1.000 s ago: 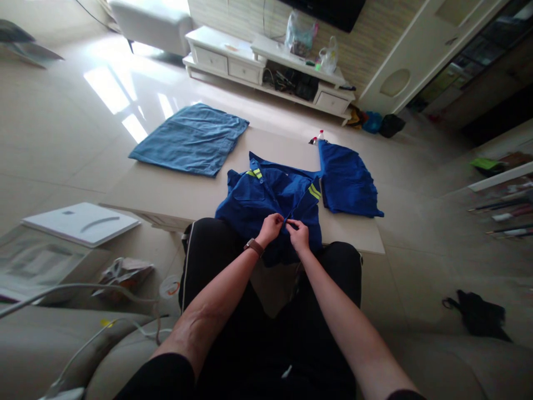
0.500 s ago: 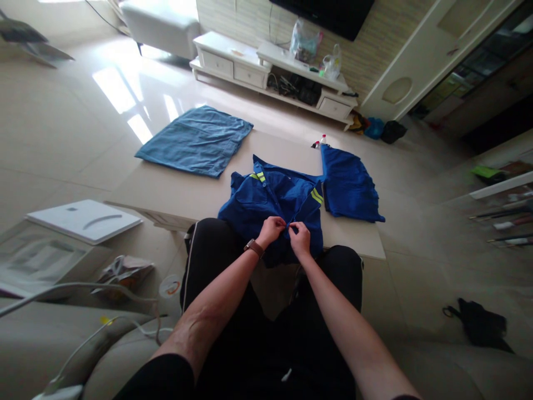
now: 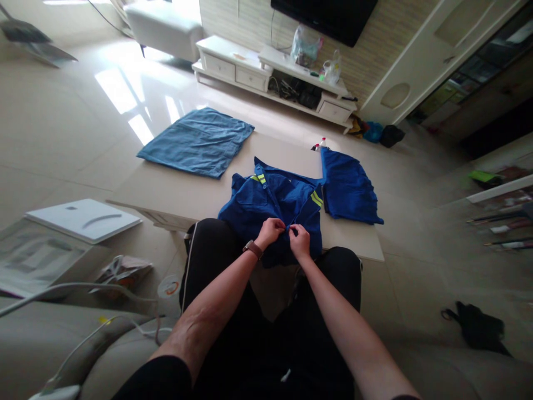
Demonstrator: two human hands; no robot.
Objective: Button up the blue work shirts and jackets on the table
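A dark blue work jacket (image 3: 272,203) with yellow-green reflective strips lies on the near edge of a beige low table (image 3: 179,194), its hem hanging towards my knees. My left hand (image 3: 271,231), with a brown watch on the wrist, pinches the jacket's front edge. My right hand (image 3: 300,240) pinches the facing edge, and the fingertips of both hands meet at the front opening. One sleeve (image 3: 347,183) is spread out to the right.
A lighter blue cloth (image 3: 197,141) lies flat on the table's far left corner. A small bottle (image 3: 322,143) stands at the far edge. A white board (image 3: 83,219) rests on a glass side table at left. A black bag (image 3: 477,325) lies on the floor at right.
Both hands stay pinched together on the jacket front and have shifted slightly lower along it. The view has tilted a little.
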